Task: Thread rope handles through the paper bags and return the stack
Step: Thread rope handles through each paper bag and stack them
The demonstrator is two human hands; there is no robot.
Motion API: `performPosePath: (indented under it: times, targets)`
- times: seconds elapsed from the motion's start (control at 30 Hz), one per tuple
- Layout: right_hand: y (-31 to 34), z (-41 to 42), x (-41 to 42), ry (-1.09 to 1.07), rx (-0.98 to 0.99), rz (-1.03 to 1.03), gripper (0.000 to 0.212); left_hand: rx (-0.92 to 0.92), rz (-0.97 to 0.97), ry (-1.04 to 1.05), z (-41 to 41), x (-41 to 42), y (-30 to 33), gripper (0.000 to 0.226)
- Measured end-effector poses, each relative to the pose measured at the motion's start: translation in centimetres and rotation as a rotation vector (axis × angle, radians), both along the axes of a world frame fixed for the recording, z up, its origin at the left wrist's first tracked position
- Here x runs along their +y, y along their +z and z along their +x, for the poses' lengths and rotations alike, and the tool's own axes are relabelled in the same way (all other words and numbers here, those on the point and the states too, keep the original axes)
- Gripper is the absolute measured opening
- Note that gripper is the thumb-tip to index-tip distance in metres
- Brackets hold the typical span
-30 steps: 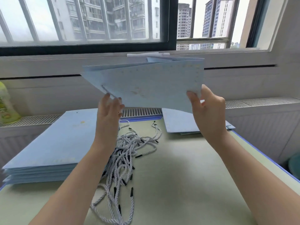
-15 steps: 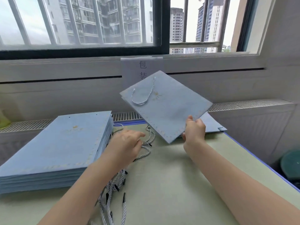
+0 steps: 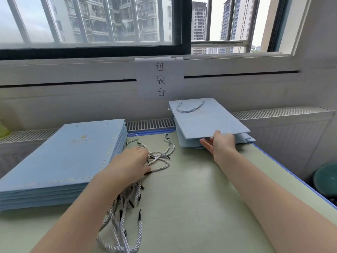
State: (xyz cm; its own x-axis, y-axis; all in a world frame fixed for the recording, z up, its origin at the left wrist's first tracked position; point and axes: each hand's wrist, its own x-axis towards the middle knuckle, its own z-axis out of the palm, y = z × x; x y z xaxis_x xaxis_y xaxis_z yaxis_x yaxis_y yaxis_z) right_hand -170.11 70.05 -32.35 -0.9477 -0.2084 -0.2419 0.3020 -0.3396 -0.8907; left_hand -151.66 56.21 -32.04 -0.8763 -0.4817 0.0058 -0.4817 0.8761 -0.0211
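While the right hand [image 3: 221,143] lays a threaded bag [image 3: 207,119] on the right-of-centre pile, gripping its near edge, the left hand [image 3: 134,162] closes on ropes [image 3: 160,157] mid-worktop; next, a fresh bag from the left stack [image 3: 60,157].

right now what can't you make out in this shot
- Left hand, head view: its fingertips are buried in the loose ropes, so any grip is hidden.
- Right stack: the top bag covers it, count unknown.
- Green bottle: cut by the left edge.
- Gold print on the left stack: too small.
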Motion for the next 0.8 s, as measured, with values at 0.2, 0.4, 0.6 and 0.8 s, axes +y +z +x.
performPosePath:
  times: [0.2, 0.4, 0.6, 0.8]
  targets:
    - [-0.6, -1.0, 0.0, -0.203, 0.162, 0.217, 0.033, 0.012, 0.02, 0.021, -0.1, -0.2, -0.1, 0.032]
    - [2.4, 4.7, -1.0, 0.28, 0.675, 0.162, 0.032, 0.264, 0.031, 0.056, 0.3, -0.2, 0.7, 0.031]
    - [1.6, 13.3, -1.2, 1.141, 1.209, 0.523, 0.025, 0.406, 0.046, 0.111, 1.0, -1.6, 1.8, 0.034]
    - [-1.7, 16.5, -1.0, 1.267, 1.696, 0.791, 0.048, 0.376, 0.064, 0.089, 1.2, -2.0, 1.3, 0.028]
